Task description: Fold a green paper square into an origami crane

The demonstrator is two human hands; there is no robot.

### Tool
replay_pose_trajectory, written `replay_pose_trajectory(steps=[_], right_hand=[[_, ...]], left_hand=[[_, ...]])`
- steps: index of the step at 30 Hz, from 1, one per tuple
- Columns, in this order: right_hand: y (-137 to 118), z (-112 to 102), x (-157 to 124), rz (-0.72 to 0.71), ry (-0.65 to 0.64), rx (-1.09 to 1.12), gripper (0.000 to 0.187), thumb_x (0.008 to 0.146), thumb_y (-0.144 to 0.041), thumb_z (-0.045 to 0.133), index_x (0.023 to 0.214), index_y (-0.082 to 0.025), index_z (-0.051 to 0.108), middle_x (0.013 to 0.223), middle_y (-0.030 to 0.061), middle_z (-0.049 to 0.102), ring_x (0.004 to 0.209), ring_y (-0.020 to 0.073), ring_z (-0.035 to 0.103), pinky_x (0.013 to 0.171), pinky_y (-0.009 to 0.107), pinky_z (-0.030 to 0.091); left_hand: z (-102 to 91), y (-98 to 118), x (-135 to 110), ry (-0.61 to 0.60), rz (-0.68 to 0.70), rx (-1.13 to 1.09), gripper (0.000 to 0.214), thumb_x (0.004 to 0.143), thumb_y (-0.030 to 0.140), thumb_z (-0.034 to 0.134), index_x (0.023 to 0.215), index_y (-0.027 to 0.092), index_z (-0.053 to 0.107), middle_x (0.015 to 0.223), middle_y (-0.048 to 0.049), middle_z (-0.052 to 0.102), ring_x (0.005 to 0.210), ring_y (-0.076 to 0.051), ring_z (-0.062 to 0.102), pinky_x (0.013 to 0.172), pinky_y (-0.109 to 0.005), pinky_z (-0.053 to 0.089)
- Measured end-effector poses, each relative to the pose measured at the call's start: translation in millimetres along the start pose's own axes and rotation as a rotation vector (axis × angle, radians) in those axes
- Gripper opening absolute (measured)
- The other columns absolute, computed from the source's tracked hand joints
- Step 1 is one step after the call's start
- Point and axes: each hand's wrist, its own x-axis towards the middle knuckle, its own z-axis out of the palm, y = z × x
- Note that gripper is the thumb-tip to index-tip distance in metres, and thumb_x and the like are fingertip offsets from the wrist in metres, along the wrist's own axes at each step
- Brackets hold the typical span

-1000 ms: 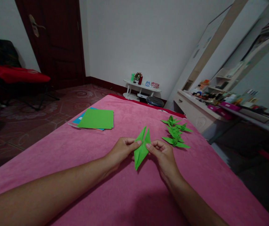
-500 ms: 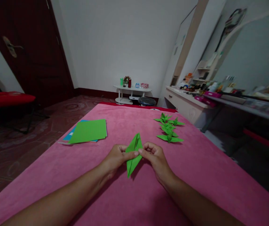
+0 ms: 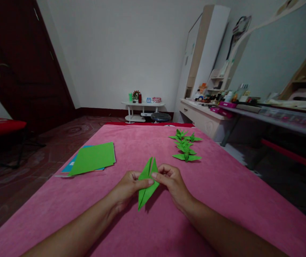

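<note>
A green folded paper, diamond-shaped with a slit parting its upper end into two points, is held above the pink cloth. My left hand pinches its left side, thumb on top and fingers behind. On the right edge my right hand is closed, with the thumb against the right-hand point. The fingers under the paper are partly hidden. Beyond my right hand, several folded green paper cranes sit in a cluster on the cloth.
A stack of square paper sheets, green on top with blue below, lies at the left. Past the cloth's far edge stands a small white table. A cluttered dresser runs along the right, and a red chair is at the far left.
The two upper points of the folded paper have spread apart, leaving a visible gap. The camera view has shifted slightly, so the surroundings sit further left in the picture.
</note>
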Motion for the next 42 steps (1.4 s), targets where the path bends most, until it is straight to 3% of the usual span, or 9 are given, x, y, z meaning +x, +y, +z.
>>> replay_pose_trajectory(steps=[6,10,17,28,31,36,38,40,42], right_hand=[[0,-8,2,0.064,-0.166,0.027,0.026,0.076,-0.039,0.062,0.065,-0.016,0.060,0.056,-0.0035,0.048,0.050,0.0087,0.039,0.050,0.022,0.030],[5,-10,4,0.003,-0.093,-0.068,0.029,0.074,-0.039,0.064,0.059,-0.015,0.062,0.054,-0.0020,0.050,0.051,0.0097,0.041,0.050,0.022,0.031],[6,-4,3,-0.034,-0.025,-0.108,0.021,0.072,-0.035,0.066,0.065,-0.015,0.068,0.057,-0.0009,0.057,0.051,0.0108,0.045,0.050,0.023,0.034],[2,3,-3,-0.152,0.103,-0.129,0.017,0.076,-0.023,0.059,0.060,-0.016,0.060,0.057,-0.0030,0.051,0.053,0.0100,0.044,0.051,0.022,0.036],[-1,-5,4,-0.136,0.187,-0.088,0.012,0.074,-0.024,0.061,0.066,-0.016,0.065,0.059,-0.0014,0.056,0.053,0.0108,0.049,0.050,0.022,0.038],[-1,-25,20,-0.105,0.389,0.012,0.025,0.072,-0.039,0.066,0.070,-0.014,0.063,0.061,-0.0002,0.057,0.050,0.0086,0.049,0.044,0.019,0.038],[1,-24,19,0.011,0.281,0.007,0.033,0.074,-0.047,0.062,0.071,-0.014,0.061,0.057,-0.0009,0.056,0.044,0.0078,0.048,0.040,0.018,0.036],[5,-17,13,0.173,0.028,-0.035,0.044,0.078,-0.057,0.052,0.070,-0.014,0.060,0.053,-0.0004,0.055,0.042,0.0092,0.050,0.038,0.019,0.037],[9,-7,5,0.189,-0.148,-0.147,0.045,0.078,-0.058,0.053,0.065,-0.014,0.058,0.051,-0.0008,0.054,0.039,0.0086,0.049,0.038,0.019,0.036]], left_hand=[[-2.8,7,-2,-0.072,-0.067,-0.008,0.025,0.059,0.032,0.079,0.071,0.011,0.072,0.060,-0.0032,0.065,0.049,-0.008,0.052,0.051,-0.019,0.036],[-0.2,7,-2,-0.043,-0.058,0.000,0.028,0.058,0.035,0.079,0.072,0.012,0.072,0.061,-0.0028,0.065,0.049,-0.008,0.051,0.049,-0.019,0.035],[7.7,-1,-2,0.145,0.028,0.095,0.036,0.054,0.044,0.079,0.065,0.011,0.068,0.054,0.0004,0.058,0.044,-0.006,0.044,0.044,-0.019,0.029],[9.8,-3,-4,0.096,0.043,0.100,0.031,0.058,0.038,0.078,0.063,0.011,0.064,0.052,0.0022,0.053,0.043,-0.006,0.041,0.044,-0.019,0.028],[9.9,-5,-6,0.037,0.010,0.140,0.029,0.059,0.036,0.078,0.064,0.010,0.065,0.051,0.0019,0.054,0.042,-0.006,0.041,0.043,-0.019,0.028],[9.9,-6,-5,0.037,-0.034,0.110,0.028,0.057,0.035,0.079,0.062,0.010,0.066,0.051,0.0004,0.057,0.041,-0.006,0.044,0.043,-0.018,0.029],[9.0,-5,-2,0.100,0.026,0.034,0.028,0.059,0.036,0.078,0.067,0.011,0.067,0.054,-0.0002,0.060,0.044,-0.007,0.047,0.045,-0.019,0.032],[7.2,-5,1,0.156,0.097,-0.019,0.028,0.061,0.036,0.077,0.070,0.011,0.067,0.059,-0.0017,0.063,0.048,-0.008,0.051,0.048,-0.019,0.036],[5.4,-6,2,0.176,0.141,-0.039,0.027,0.063,0.036,0.075,0.067,0.011,0.066,0.060,-0.0032,0.064,0.050,-0.010,0.054,0.050,-0.020,0.037]])
